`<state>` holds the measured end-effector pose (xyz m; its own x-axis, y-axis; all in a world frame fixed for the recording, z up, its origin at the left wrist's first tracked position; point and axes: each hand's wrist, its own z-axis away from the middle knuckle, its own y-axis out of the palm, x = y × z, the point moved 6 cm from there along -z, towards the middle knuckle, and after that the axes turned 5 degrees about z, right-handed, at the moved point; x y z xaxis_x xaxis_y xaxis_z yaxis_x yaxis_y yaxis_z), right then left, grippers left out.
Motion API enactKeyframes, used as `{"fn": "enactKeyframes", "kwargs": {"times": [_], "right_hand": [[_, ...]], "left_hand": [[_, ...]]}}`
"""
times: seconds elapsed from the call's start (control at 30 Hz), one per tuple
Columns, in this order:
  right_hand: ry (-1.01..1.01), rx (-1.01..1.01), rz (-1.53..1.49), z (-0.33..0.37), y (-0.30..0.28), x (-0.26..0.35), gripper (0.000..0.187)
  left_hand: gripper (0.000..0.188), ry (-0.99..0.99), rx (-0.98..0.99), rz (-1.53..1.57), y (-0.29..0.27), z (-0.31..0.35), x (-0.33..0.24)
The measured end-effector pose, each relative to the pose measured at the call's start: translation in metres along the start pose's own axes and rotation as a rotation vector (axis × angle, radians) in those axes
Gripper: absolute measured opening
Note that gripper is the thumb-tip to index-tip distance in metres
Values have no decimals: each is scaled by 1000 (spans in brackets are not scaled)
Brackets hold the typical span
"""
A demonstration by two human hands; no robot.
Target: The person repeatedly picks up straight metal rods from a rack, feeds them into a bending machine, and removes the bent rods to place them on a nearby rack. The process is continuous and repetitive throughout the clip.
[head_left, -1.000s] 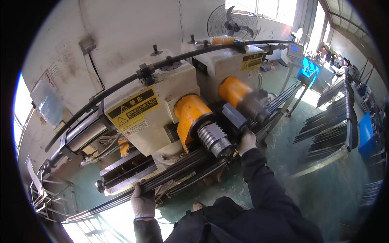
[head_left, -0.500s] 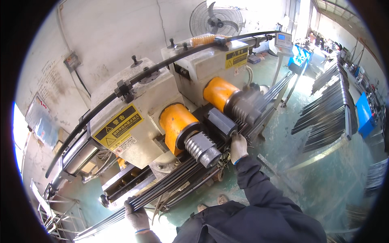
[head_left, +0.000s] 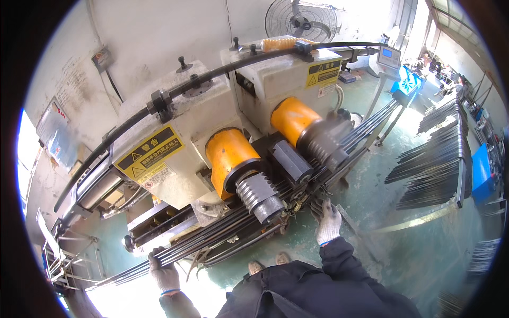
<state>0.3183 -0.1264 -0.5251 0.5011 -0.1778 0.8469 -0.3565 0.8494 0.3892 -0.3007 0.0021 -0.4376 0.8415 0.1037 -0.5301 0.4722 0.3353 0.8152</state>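
Note:
A bundle of long dark metal rods (head_left: pixel 214 233) runs slantwise along the front of a pale bending or rolling machine (head_left: pixel 204 106). My left hand (head_left: pixel 165 275), in a light knitted glove, is closed round the near-left part of the rods. My right hand (head_left: pixel 328 221), gloved too, is below the dark block (head_left: pixel 290 161), fingers stretched toward the rods' underside and apart; I see nothing held in it. Two ridged metal rollers, a near one (head_left: pixel 260 196) and a blurred far one (head_left: pixel 326 146), stick out from orange sleeves (head_left: pixel 232 153) above the rods.
A thick black bar (head_left: pixel 217 80) arches over the machine top. To the right, a rack (head_left: pixel 460 153) carries many dark rods. A small control box with a screen (head_left: pixel 388 58) stands on a post, and a fan (head_left: pixel 301 22) is by the wall.
My right hand has come down from the dark block to below the rods, and its fingers have opened. My left hand still grips the rods. The view has shifted slightly.

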Motion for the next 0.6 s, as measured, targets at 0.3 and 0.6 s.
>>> {"fn": "enactKeyframes", "kwargs": {"times": [0.3, 0.6], "right_hand": [[-63, 136, 231, -53, -58, -61, 44], [-718, 545, 1493, -14, -76, -79, 42]], "left_hand": [[35, -280, 60, -69, 37, 34, 91], [40, -164, 17, 131, 30, 37, 27]]}}
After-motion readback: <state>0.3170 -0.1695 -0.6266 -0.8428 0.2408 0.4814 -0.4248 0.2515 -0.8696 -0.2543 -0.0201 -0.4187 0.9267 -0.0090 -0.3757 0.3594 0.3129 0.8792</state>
